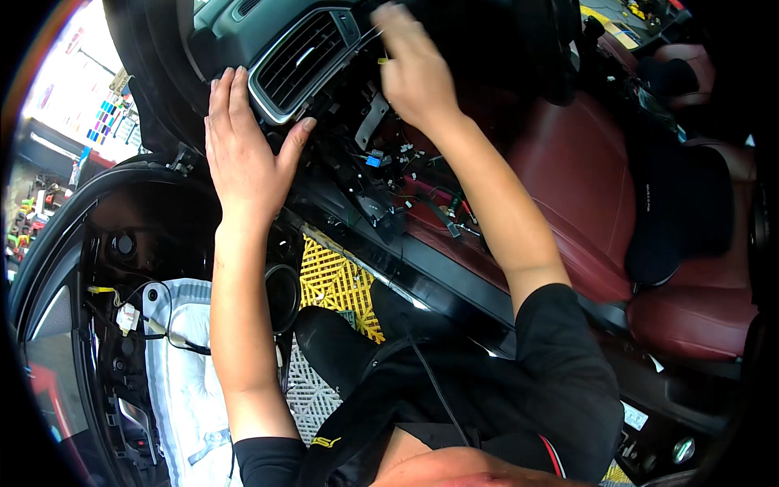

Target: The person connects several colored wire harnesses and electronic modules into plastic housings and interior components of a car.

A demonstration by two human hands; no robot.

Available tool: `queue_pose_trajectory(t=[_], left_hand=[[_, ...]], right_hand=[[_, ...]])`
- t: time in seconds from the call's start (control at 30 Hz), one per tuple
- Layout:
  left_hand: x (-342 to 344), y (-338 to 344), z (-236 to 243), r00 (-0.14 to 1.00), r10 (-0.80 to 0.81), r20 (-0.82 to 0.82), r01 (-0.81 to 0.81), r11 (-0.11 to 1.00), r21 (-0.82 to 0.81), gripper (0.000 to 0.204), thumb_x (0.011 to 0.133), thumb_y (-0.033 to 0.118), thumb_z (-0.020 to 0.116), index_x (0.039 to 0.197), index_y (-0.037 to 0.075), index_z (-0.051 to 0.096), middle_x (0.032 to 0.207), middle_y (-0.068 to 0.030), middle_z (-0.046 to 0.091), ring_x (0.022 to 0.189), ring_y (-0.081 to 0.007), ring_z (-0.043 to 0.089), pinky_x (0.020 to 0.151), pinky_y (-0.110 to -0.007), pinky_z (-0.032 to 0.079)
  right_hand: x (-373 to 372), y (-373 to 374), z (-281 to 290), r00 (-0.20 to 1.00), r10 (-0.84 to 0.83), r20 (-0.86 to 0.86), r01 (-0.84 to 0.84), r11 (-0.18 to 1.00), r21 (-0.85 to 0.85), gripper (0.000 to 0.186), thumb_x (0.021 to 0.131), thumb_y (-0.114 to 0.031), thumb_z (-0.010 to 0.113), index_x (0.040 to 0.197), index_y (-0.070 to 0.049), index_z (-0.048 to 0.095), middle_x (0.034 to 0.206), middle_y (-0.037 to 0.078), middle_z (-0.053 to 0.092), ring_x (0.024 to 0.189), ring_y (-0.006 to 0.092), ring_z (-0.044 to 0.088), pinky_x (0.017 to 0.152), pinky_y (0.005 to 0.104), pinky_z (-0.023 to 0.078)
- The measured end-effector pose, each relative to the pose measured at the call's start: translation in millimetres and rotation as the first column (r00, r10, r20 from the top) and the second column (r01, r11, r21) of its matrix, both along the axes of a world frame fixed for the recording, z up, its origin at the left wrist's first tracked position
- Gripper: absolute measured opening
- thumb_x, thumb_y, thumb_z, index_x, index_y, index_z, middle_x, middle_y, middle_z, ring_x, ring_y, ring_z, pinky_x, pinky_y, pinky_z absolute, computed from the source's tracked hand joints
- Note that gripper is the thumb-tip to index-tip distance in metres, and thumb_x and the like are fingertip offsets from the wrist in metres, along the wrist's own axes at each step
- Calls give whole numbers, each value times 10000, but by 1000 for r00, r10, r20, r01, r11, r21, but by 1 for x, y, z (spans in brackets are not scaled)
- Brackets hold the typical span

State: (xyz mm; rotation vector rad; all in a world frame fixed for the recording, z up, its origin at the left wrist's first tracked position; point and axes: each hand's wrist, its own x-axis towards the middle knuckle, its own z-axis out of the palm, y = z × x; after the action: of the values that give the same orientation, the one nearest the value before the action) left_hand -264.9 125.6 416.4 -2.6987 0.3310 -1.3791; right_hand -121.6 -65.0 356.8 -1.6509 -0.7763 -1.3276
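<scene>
My left hand (247, 158) lies open along the left end of the dashboard air vent (300, 61). Its fingers point up the dash side, and the thumb stands apart near the vent's lower corner. The vent has dark slats inside a silver frame. Beyond the vent's right end, my right hand (414, 69) is blurred by motion, its fingers stretched upward against the dash. Nothing shows in it, though its fingertips are smeared. Below the vent the dash is uncovered, with a metal bracket (372, 122), loose wires and a blue connector (373, 161).
The opened car door (122, 219) stands at the left, its inner panel off and wires hanging. A dark red leather seat (568, 178) is at the right, with a black cushion (682, 203) on it. Yellow floor grating (337, 272) shows beneath the door sill (422, 300).
</scene>
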Motion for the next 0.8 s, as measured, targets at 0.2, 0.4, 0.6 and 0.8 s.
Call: queue_pose_trajectory(t=[0.2,0.4,0.6,0.8], left_hand=[[-2,10,-5,1000,-17,0,17,999,28,924,804,433,813,1467,-34,369,1475,-254,430,1387,-416,421,1124,-477,381],[10,4,-8,995,-102,23,101,994,49,903,834,371,818,1479,-44,341,1485,-264,410,1394,-401,408,1150,-441,358],[7,-11,-10,995,103,-10,-103,995,6,1011,702,61,826,1516,-41,235,1510,-241,355,1414,-391,373,1186,-409,306],[4,-20,-10,978,198,-68,-203,976,-73,993,721,53,812,1530,4,239,1493,-236,387,1410,-364,391,1177,-410,319]], right_hand=[[30,-46,6,957,236,-169,-271,936,-223,542,804,24,444,1328,29,579,1356,260,577,1308,392,529,1135,411,410],[93,-89,-101,512,214,-832,-573,807,-145,367,978,-209,599,1293,-22,636,1133,86,723,1046,176,679,892,299,532],[56,-45,-162,191,282,-940,-903,425,-56,513,942,-337,709,1342,-33,606,1165,79,681,1046,146,638,863,280,518],[80,-11,-158,-236,192,-953,-952,150,266,328,1041,-295,566,1197,-19,648,1181,63,696,1063,128,676,877,249,539]])
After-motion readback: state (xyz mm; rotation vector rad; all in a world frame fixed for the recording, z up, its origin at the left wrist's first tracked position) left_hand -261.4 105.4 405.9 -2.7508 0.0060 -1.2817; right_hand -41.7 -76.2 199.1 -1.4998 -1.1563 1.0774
